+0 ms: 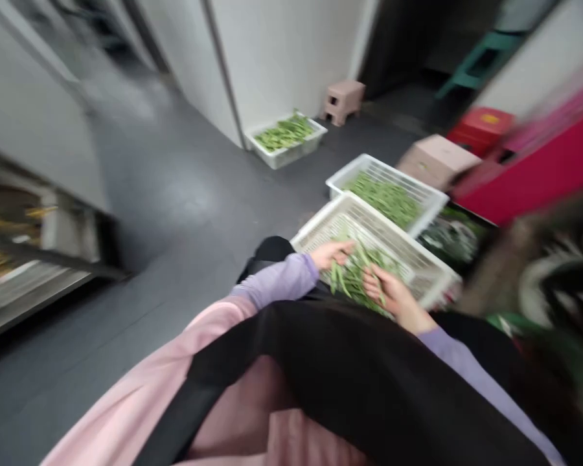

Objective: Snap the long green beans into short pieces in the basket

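Note:
Long green beans (350,282) lie in a pale slotted basket (430,265) close in front of my lap. Over the basket's left part, my left hand (332,254) is closed around some green beans, whose ends hang below the fingers. To its right, my right hand (386,291) is closed too, its fingers wrapped on green beans above the pile. A small gap separates the two hands. The picture is blurred, so single beans in the fingers are hard to tell apart.
Just beyond stands a white basket (337,178) of cut green pieces; a white tub (291,155) of beans sits by the wall. Pink stools (344,98), a red stool (483,126) and a pink panel (554,162) are right. A metal shelf (43,298) stands left.

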Available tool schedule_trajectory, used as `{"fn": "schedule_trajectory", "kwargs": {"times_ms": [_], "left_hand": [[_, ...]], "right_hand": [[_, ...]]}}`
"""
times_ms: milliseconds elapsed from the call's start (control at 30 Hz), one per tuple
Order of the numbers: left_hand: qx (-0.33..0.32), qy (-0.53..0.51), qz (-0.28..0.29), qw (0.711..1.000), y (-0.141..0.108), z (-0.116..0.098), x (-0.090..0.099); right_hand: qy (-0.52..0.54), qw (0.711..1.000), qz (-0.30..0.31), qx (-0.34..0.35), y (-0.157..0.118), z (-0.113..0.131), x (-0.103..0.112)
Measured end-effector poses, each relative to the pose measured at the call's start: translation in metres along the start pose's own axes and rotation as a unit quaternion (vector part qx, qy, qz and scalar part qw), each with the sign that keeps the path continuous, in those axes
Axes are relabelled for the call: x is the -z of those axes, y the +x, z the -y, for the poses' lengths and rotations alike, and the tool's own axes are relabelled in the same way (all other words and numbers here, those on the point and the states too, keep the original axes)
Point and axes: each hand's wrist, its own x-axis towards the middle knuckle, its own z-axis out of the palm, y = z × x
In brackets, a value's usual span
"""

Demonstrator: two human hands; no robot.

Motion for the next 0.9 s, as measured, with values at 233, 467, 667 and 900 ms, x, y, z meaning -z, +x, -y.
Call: {"fn": "schedule_trajectory", "kwargs": {"times_ms": [233,467,667,900], "left_hand": [[-0.028,0.030,0.054,0.998,0.054,-0.011,-0.008],[-0.091,0.077,0.052,0.992,0.051,-0.015,-0.014],[-0.178,0.164,0.026,0.970,0.040,-0.005,-0.026],[-0.159,0.242,0.053,0.956,0.042,-0.003,-0.029]], "right_hand": [[0.021,0.999,0.021,0.017,0.013,0.016,0.021],[0.055,0.995,-0.065,0.052,0.009,0.020,0.009],[0.110,0.945,-0.291,0.096,0.036,0.027,0.016],[0.071,0.967,-0.246,0.007,0.051,0.045,0.024]]}}
